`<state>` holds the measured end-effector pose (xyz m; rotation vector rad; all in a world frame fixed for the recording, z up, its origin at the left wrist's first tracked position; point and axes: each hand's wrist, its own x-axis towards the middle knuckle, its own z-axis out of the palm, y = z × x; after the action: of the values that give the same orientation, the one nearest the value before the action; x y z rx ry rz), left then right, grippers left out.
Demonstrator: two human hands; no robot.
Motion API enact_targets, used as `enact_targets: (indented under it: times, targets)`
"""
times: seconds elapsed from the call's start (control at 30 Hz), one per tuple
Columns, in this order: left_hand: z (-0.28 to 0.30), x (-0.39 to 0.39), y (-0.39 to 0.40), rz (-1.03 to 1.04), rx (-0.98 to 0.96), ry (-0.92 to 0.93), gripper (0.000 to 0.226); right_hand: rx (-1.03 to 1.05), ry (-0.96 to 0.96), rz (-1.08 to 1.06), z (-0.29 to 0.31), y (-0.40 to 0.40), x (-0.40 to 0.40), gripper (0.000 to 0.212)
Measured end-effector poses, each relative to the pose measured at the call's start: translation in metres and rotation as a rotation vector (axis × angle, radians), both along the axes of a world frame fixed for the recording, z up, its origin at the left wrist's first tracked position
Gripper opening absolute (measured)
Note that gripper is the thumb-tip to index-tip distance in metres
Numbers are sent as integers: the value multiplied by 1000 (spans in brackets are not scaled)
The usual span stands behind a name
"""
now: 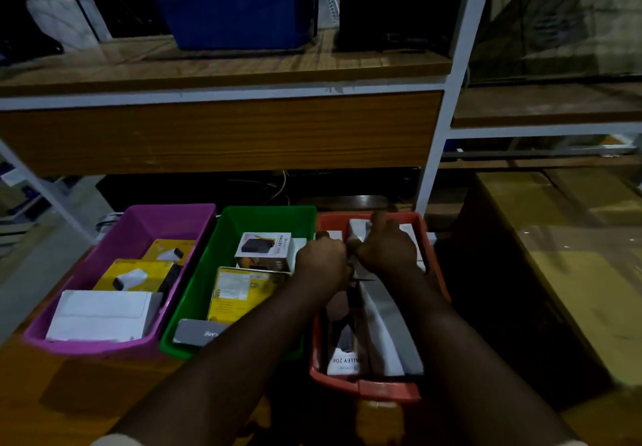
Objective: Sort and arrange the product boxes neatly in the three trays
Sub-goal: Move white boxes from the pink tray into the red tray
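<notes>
Three trays stand side by side: a purple tray [180, 218], a green tray [267, 214] and an orange tray [382, 388]. The purple one holds yellow boxes [139, 277] and a white box [100, 313]. The green one holds a white "Halley 20K" box [262, 249], a yellow box [236, 292] and a grey box [198, 332]. Both hands reach into the far half of the orange tray. My left hand [321, 259] and my right hand [385, 251] are closed on upright white boxes [357, 230]. More white boxes [385, 334] lie in the near half.
The trays sit on an orange-brown table [52, 393] under a wooden shelf [222, 133] with white metal posts. A blue bin [236, 4] and a black box [396, 4] stand on the shelf. A taped cardboard carton [573, 254] lies at the right.
</notes>
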<state>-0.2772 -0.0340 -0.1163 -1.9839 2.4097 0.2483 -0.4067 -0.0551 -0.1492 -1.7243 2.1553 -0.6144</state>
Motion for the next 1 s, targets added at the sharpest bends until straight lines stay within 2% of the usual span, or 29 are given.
enact_targets:
  times: [0.23, 0.4, 0.5, 0.6, 0.7, 0.77, 0.83, 1.0]
  targets:
    - [-13, 2, 4, -39, -20, -61, 50, 36, 25, 42, -13, -11, 8, 76]
    - [-20, 11, 4, -93, 8, -51, 59, 52, 23, 88, -15, -14, 0, 60]
    - [-24, 18, 5, -139, 42, -82, 75, 86, 38, 192, -12, -17, -6, 56]
    - [-22, 24, 7, -189, 86, -152, 99, 199, 164, 328, -6, -19, -9, 67]
    - [-17, 23, 5, -204, 99, -137, 97, 165, 315, 326, -8, -16, -15, 67]
    - [-15, 23, 6, -195, 89, -119, 89, 102, 242, 269, -12, -10, -15, 65]
    - [-13, 23, 10, -194, 71, -131, 92, 43, 104, 255, -18, -3, -11, 60]
    - [-14, 22, 14, -216, 37, -176, 91, 4, 46, 244, -5, 18, -18, 37]
